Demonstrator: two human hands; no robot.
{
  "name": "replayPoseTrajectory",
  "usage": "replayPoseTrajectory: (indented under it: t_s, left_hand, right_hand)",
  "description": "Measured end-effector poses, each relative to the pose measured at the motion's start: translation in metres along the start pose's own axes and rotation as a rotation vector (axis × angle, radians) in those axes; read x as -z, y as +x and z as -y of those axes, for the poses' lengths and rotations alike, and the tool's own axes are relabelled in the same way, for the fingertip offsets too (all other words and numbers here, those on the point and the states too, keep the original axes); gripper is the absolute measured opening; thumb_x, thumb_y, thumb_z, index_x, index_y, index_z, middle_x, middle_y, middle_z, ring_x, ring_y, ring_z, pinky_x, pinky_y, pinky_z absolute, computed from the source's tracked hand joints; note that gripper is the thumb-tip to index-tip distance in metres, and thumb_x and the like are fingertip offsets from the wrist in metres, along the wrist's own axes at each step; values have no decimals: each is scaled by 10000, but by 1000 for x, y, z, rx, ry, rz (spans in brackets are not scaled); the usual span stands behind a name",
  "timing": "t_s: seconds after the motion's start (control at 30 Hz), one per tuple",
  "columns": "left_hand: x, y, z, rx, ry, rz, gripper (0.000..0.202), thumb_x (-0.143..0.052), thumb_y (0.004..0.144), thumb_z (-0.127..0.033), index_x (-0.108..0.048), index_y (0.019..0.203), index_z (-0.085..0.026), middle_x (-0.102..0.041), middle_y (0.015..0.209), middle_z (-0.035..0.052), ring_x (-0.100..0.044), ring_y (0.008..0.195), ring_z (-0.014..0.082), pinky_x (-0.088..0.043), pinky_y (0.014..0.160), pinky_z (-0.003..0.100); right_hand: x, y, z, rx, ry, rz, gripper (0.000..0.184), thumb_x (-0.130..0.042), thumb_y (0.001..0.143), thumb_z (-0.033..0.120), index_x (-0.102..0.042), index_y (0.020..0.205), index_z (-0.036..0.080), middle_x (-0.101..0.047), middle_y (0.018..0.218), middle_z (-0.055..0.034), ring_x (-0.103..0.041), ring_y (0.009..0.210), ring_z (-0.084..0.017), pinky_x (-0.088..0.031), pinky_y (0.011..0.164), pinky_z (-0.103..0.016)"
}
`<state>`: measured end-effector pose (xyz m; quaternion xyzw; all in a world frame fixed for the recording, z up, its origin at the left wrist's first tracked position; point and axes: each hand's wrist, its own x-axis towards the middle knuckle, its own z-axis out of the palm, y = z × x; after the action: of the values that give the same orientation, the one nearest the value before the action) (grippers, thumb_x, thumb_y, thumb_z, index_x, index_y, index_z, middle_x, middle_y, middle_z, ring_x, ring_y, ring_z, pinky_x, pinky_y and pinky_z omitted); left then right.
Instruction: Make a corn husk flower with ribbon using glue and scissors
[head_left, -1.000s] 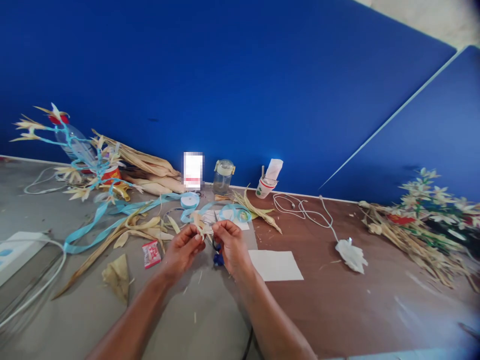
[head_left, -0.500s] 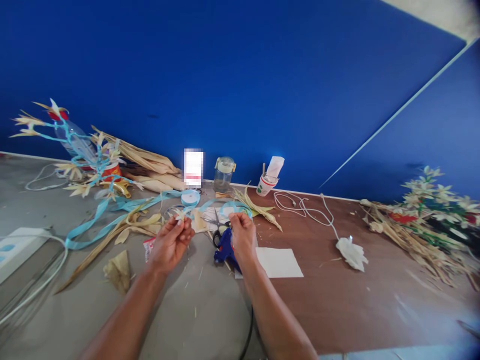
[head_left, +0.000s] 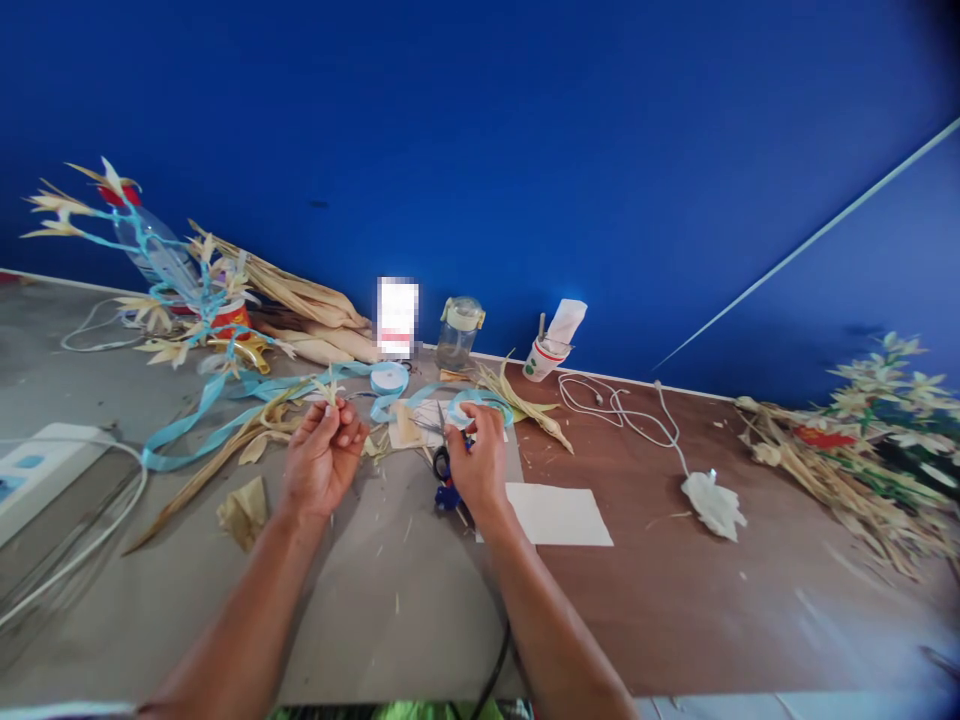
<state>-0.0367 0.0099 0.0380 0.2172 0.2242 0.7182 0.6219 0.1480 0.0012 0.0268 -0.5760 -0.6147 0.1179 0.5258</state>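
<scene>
So, left hand [head_left: 322,460]: its fingers were closed in a pinch, thumb against fingertips, on a small, pale, thin-petalled piece of dried husk [head_left: 331,389].
Husk piece: it stuck up from the left fingertips, above the grey tabletop [head_left: 352,620].
Right hand [head_left: 480,460]: it was partly open, thumb and curled forefinger apart; nothing showed between them, though whether it touched the scissors could not be told.
Black-handled metal scissors [head_left: 440,462]: they lay just beside the right thumb, their blades pointing away from the person.
Dark blue object [head_left: 448,498]: it sat near the right wrist, too covered to make out.
Round light blue ribbon roll [head_left: 389,377]: it lay beyond the hands, and flat light blue ribbon [head_left: 172,452] looped at the left.
Long tan dried husk strips [head_left: 195,475]: they stretched out left of the left hand.
White rectangular paper sheet [head_left: 566,515]: it lay flat beside the right forearm.
Clear lidded jar [head_left: 460,335]: it stood near the blue wall panel [head_left: 480,150].
</scene>
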Motion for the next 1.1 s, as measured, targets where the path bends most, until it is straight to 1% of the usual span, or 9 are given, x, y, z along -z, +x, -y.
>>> replayPoseTrajectory:
  t_s: [0.2,0.37,0.43,0.5,0.6,0.7,0.97,1.03,1.1]
  left_hand:
    - [-1,-2,2,45,25,3,143,-736,716,-153,-602,766,-158,-541,671,-31,-381,476,24,-414,513,163]
    - [-3,-13,21,233,84,89,115,-699,755,-159,-585,770,-162,-564,688,-16,-418,485,35,-424,531,179]
    - [-4,-17,26,266,85,112,123,-705,750,-166,-586,780,-164,-565,697,-15,-446,506,45,-422,525,181]
    - [-6,-19,27,279,72,133,133,-713,746,-178,-590,793,-166,-566,708,-14,-457,513,49,-429,527,187]
    - [-7,-17,19,246,36,145,130,-714,746,-165,-598,805,-165,-568,718,-18,-444,499,38,-450,555,195]
    - [-3,-9,7,154,-22,109,109,-701,759,-151,-608,815,-152,-534,684,-37,-409,471,22,-435,523,174]
    - [16,12,-12,-72,-128,-101,107,-656,794,-114,-572,751,-164,-523,640,-60,-384,452,22,-433,510,169]
    - [15,12,-11,-80,-104,-130,115,-654,797,-122,-568,737,-169,-527,635,-59,-388,453,22,-430,510,166]
    - [11,8,-5,-18,-70,-126,116,-678,782,-145,-572,740,-169,-533,643,-52,-396,458,21,-423,507,165]
  right_hand:
    - [5,2,7,-46,227,71,150,-510,843,257,-627,893,176,-600,962,-92,-565,821,-179,-480,733,-317]
    - [0,-10,21,-244,531,464,393,-541,829,280,-534,1217,221,-610,1129,-81,-470,527,-71,-406,481,-219]
    - [-4,-14,26,-279,563,595,538,-574,787,240,-469,1314,239,-605,1178,-80,-480,514,-68,-406,474,-218]
    - [-7,-17,29,-262,498,657,535,-590,755,199,-522,1284,224,-648,1104,-66,-535,569,-97,-436,532,-233]
    - [-7,-16,29,-237,308,608,264,-561,766,182,-697,991,184,-697,826,-35,-587,659,-146,-445,627,-256]
    - [-2,-12,24,-237,253,486,180,-533,791,222,-708,777,183,-677,711,-17,-590,673,-157,-434,646,-262]
    - [19,16,-6,-358,305,-92,314,-490,851,407,-670,861,150,-553,558,14,-508,539,-140,-425,577,-263]
    - [22,19,-8,-337,350,-85,436,-402,902,487,-671,913,144,-602,625,-21,-529,548,-146,-445,598,-287]
    - [22,18,-5,-175,342,70,497,-360,919,535,-693,904,166,-678,852,-91,-604,704,-177,-474,706,-334]
